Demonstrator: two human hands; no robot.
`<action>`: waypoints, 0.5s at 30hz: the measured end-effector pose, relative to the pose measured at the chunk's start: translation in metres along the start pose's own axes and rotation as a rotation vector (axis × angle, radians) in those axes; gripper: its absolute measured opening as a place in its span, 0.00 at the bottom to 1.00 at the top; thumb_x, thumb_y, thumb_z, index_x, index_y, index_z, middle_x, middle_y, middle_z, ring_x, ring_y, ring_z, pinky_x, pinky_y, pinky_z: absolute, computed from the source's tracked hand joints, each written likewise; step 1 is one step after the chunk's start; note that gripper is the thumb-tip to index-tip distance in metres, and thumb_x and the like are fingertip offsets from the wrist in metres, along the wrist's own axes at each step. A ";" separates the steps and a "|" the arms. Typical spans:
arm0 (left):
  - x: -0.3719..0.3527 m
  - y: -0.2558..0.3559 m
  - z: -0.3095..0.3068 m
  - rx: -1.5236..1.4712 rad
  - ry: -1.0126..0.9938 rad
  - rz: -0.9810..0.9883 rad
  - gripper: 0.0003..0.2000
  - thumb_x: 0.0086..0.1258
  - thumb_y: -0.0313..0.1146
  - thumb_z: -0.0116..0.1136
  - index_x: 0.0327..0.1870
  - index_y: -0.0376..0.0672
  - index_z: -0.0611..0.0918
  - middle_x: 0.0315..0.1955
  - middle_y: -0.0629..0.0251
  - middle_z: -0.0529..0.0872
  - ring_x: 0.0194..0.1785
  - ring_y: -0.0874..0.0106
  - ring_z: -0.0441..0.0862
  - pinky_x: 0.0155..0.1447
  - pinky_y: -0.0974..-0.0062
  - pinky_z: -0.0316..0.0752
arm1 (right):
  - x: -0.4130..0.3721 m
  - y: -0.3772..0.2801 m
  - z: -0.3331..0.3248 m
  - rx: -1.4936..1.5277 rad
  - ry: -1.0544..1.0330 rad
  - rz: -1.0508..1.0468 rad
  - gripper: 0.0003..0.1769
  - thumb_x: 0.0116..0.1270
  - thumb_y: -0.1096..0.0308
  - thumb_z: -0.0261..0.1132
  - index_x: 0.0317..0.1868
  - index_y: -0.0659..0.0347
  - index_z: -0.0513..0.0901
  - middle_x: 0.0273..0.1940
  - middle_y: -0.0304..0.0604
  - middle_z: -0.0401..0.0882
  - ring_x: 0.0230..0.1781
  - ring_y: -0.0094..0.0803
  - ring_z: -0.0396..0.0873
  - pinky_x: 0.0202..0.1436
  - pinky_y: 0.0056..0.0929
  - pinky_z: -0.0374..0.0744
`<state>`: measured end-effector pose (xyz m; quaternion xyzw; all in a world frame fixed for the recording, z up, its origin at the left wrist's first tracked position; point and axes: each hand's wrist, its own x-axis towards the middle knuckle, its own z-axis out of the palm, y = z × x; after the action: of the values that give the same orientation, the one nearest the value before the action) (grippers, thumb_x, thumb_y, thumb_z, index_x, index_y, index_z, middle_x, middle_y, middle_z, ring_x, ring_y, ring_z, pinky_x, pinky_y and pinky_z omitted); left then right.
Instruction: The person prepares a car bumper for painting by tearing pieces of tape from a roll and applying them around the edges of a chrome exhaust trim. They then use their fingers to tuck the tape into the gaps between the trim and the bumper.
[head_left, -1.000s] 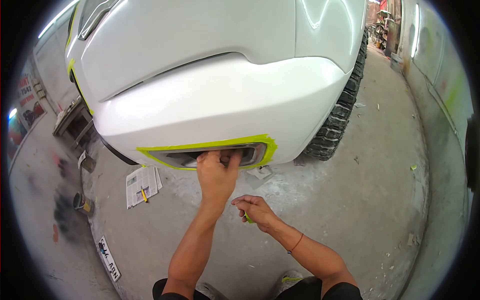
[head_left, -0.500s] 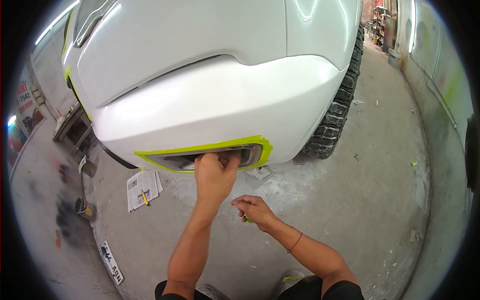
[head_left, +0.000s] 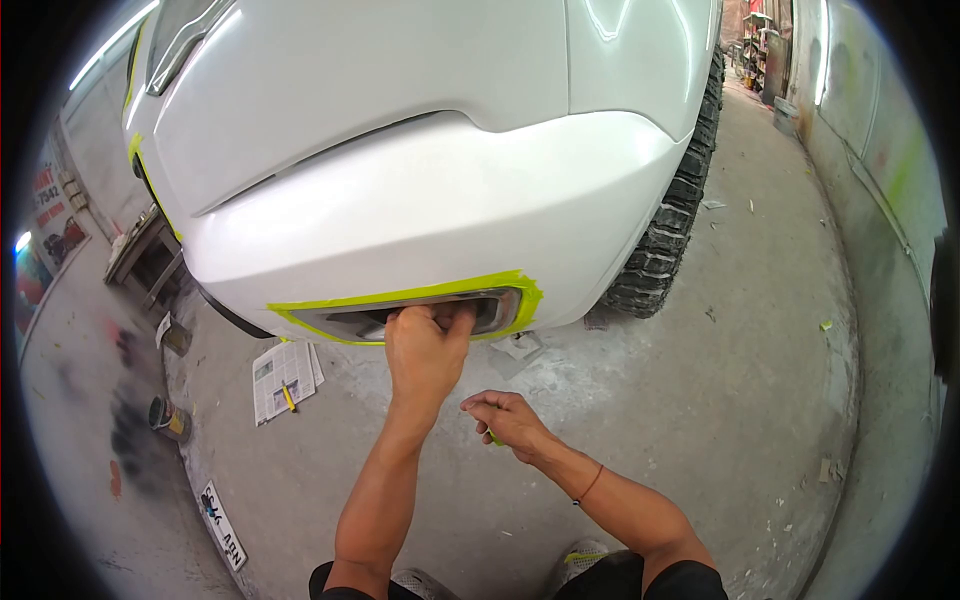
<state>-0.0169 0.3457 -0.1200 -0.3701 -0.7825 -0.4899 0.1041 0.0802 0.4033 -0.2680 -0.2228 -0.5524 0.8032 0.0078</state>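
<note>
At left wall, sign (head_left: 48, 200) reads 7542. Left hand (head_left: 425, 355) fingers curled together into green-taped bumper recess (head_left: 500, 305); right hand (head_left: 505, 420) fingers pinch green scrap (head_left: 494, 437).

Two hands (head_left: 425, 352) (head_left: 508, 418), one bumper (head_left: 430, 210), one tyre (head_left: 665, 250), one newspaper (head_left: 270, 385).

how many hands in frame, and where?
2. Left hand reaches into the green-taped recess in the white bumper; right hand is just below, clear of the bumper, pinching a green scrap. No others visible.
</note>
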 end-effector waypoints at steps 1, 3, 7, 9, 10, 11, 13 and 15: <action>0.000 0.001 0.000 0.011 0.007 -0.004 0.09 0.60 0.33 0.67 0.28 0.35 0.86 0.21 0.56 0.87 0.25 0.59 0.86 0.37 0.65 0.77 | 0.000 0.000 0.000 0.000 0.000 0.000 0.14 0.72 0.60 0.64 0.48 0.61 0.85 0.37 0.34 0.80 0.32 0.22 0.74 0.32 0.22 0.77; -0.001 0.000 0.001 0.022 0.027 -0.013 0.08 0.59 0.33 0.67 0.29 0.36 0.86 0.21 0.58 0.87 0.25 0.60 0.85 0.37 0.65 0.77 | 0.000 -0.001 0.001 0.000 -0.001 0.013 0.14 0.72 0.60 0.64 0.48 0.61 0.85 0.37 0.34 0.80 0.32 0.21 0.74 0.32 0.22 0.77; -0.002 -0.022 0.011 0.241 0.222 0.404 0.08 0.56 0.32 0.72 0.33 0.40 0.86 0.20 0.64 0.86 0.25 0.63 0.83 0.40 0.65 0.78 | -0.002 -0.001 0.004 -0.007 -0.011 0.006 0.14 0.72 0.61 0.64 0.48 0.61 0.85 0.36 0.34 0.80 0.32 0.21 0.74 0.32 0.23 0.77; 0.001 -0.025 0.006 0.361 0.276 0.517 0.09 0.55 0.33 0.74 0.34 0.42 0.86 0.21 0.66 0.86 0.25 0.64 0.82 0.41 0.66 0.77 | -0.003 -0.003 0.006 -0.005 -0.005 0.000 0.13 0.72 0.61 0.63 0.48 0.61 0.85 0.36 0.34 0.80 0.32 0.22 0.74 0.32 0.23 0.76; 0.003 -0.024 0.003 0.482 0.320 0.632 0.11 0.54 0.35 0.75 0.35 0.43 0.86 0.21 0.67 0.85 0.26 0.65 0.81 0.42 0.66 0.77 | -0.006 -0.004 0.007 -0.013 -0.005 0.006 0.13 0.72 0.61 0.63 0.48 0.61 0.85 0.36 0.34 0.80 0.32 0.22 0.74 0.32 0.23 0.76; 0.004 -0.023 0.001 0.479 0.324 0.622 0.11 0.54 0.35 0.75 0.35 0.43 0.86 0.21 0.67 0.85 0.26 0.65 0.81 0.42 0.66 0.77 | -0.008 -0.007 0.008 -0.002 0.011 0.015 0.12 0.73 0.63 0.63 0.48 0.62 0.85 0.34 0.34 0.78 0.32 0.21 0.74 0.33 0.24 0.76; 0.006 -0.024 -0.004 0.547 0.280 0.667 0.12 0.54 0.38 0.76 0.34 0.43 0.86 0.22 0.67 0.85 0.29 0.64 0.82 0.43 0.66 0.76 | -0.012 -0.011 0.008 -0.003 0.028 0.027 0.11 0.73 0.66 0.62 0.48 0.62 0.86 0.31 0.34 0.76 0.31 0.21 0.73 0.33 0.25 0.76; 0.008 -0.029 -0.005 0.543 0.280 0.669 0.12 0.55 0.38 0.76 0.35 0.43 0.86 0.23 0.66 0.85 0.29 0.64 0.82 0.43 0.66 0.76 | -0.015 -0.012 0.007 -0.003 0.045 0.006 0.11 0.73 0.66 0.63 0.48 0.62 0.86 0.30 0.34 0.76 0.30 0.21 0.73 0.33 0.24 0.76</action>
<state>-0.0432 0.3381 -0.1340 -0.4921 -0.6983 -0.2517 0.4549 0.0881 0.3982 -0.2498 -0.2423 -0.5529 0.7971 0.0175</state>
